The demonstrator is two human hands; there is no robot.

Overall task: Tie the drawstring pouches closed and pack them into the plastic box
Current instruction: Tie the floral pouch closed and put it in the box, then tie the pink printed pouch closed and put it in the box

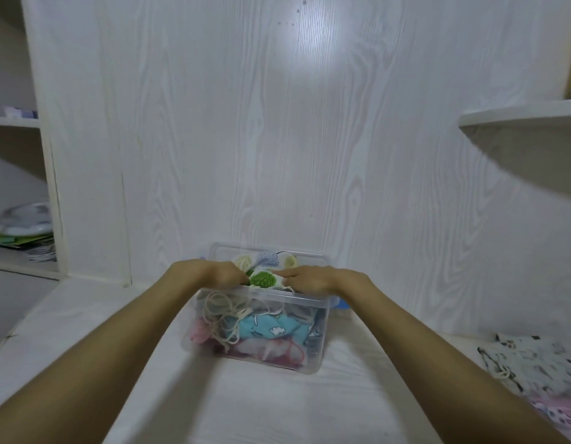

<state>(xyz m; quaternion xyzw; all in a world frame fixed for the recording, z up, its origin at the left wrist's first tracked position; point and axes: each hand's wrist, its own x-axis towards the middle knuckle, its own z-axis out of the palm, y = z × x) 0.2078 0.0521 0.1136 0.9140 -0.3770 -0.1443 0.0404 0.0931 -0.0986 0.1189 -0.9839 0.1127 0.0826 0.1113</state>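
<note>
Both hands, left hand [224, 273] and right hand [309, 278], pinched the leaf-print pouch [263, 279] above the plastic box [316, 360] rim at centre frame.

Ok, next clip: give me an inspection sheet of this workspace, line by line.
Surface: white wood-grain desk top, lit from above.
Job's things: clear plastic box holding pouches, among them a blue cloud-print pouch and a red-and-white one; a leaf-print pouch on top at the rim; loose cream drawstrings bunched at the box's left side.
Clutter: unpacked patterned pouches lying at the desk's right edge.
Grippers: left hand and right hand both grip the leaf-print pouch over the box.
Cables: nothing seen.
Surroundings: white back panel; shelves on the left with blurred items; a shelf on the right.
</note>
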